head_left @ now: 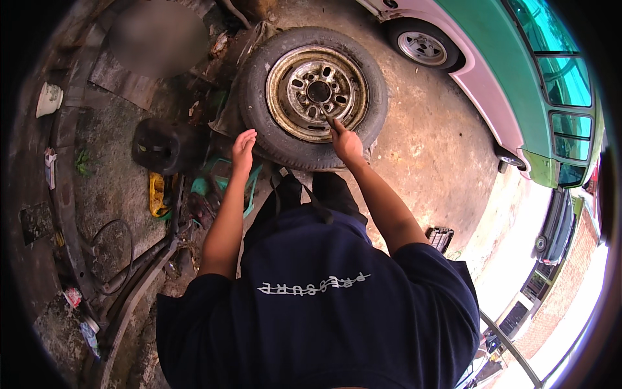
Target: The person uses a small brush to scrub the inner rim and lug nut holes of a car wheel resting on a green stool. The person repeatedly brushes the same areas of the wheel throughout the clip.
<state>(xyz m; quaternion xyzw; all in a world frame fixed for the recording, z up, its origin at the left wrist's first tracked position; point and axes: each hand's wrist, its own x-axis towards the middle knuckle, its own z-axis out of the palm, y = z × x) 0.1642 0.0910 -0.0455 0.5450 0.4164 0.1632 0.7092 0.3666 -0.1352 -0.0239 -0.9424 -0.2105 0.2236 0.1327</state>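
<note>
A car tyre (253, 91) lies flat in front of me, mounted on a worn, dirty steel wheel rim (280, 97) with a round centre hole and several slots. My right hand (348, 144) is closed round a slim, dark tool (332, 121) whose kind I cannot make out. The tool's tip is over the near part of the rim, by one of the holes. Beside the tyre's near left edge, my left hand (243, 150) holds nothing, its fingers stretched out. Whether it touches the rubber is hard to tell.
A green and pink vehicle (483, 52) stands at the right, its wheel (422, 48) near the tyre. On my left are a black container (155, 146), a yellow plastic piece (157, 194), a green stool (249, 188) and long metal beams. A black crate (440, 238) sits at lower right.
</note>
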